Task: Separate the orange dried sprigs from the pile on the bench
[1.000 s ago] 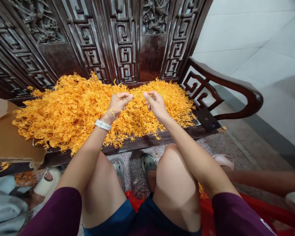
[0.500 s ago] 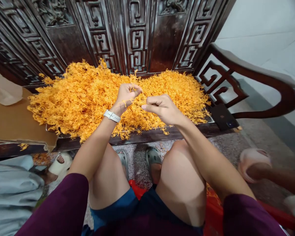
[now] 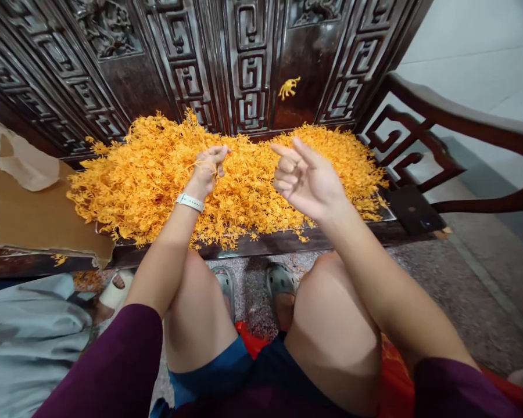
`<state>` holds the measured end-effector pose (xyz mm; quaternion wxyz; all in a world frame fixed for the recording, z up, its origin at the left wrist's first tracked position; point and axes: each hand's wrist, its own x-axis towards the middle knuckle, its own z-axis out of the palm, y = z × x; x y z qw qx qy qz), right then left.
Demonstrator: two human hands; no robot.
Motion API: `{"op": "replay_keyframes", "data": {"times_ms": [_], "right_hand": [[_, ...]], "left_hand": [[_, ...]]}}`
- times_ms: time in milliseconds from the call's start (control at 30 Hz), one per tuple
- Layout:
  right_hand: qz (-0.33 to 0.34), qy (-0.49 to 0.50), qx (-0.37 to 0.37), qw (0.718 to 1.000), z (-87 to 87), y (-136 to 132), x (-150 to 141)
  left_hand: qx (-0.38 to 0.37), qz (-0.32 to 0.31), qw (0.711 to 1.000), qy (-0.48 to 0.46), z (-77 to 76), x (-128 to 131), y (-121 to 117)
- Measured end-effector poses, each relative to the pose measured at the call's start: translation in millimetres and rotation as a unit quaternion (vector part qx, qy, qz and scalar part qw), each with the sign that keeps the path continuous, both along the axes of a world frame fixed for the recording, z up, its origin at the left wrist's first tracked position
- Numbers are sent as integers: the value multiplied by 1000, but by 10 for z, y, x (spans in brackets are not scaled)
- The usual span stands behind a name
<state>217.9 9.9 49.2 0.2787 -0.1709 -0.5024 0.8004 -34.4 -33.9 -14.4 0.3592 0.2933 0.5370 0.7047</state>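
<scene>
A wide heap of small orange pieces with thin, spindly arms [image 3: 157, 180] covers the bench seat before me. Over the heap's middle, my left hand [image 3: 207, 168] is closed in a pinch, with thin orange strands looped across its back and fingers. My right hand [image 3: 307, 174] is held palm inward above the heap's right part; thumb and index finger are apart, the other fingers curled, and nothing shows in it. One orange spindly piece [image 3: 290, 88] is in the air beyond it, in front of the carved backrest.
The dark carved bench back [image 3: 248, 69] rises behind the heap, with an armrest [image 3: 475, 139] at right. A dark phone [image 3: 418, 209] lies by the armrest. Cardboard [image 3: 30, 215] covers the left of the seat. Another person's pale-clothed leg [image 3: 35, 325] is at lower left.
My hands have moved apart, and my right hand has opened. An orange piece now flies above the heap. My left hand has shifted left, and the view has moved slightly.
</scene>
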Motion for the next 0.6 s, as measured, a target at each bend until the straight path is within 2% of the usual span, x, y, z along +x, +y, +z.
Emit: {"op": "replay_keyframes", "data": {"times_ms": [100,200,267,300,367,467,533,600], "right_hand": [[-60,-57,-37,996,-129,119,-84],[-129,-97,46,986,-311,206,-161],[-125,-121,127,976,-405,227,-196],[-104,-129,160,973,-434,217,-209],[-33,-129,200,971,-449,153,-222],[127,-108,242,956,-366,37,-210],[239,-88,282,925,-268,19,-168],[322,-74,308,892,-180,30,-105]], "left_hand": [[4,-60,998,22,15,84,-11],[1,-133,990,45,30,124,-24],[-10,-165,985,53,33,131,-14],[-11,-161,985,52,32,130,-2],[-9,-110,993,51,28,136,26],[-10,-40,996,83,33,213,39],[-5,-62,991,118,48,322,19],[9,-108,982,153,65,428,0]]}}
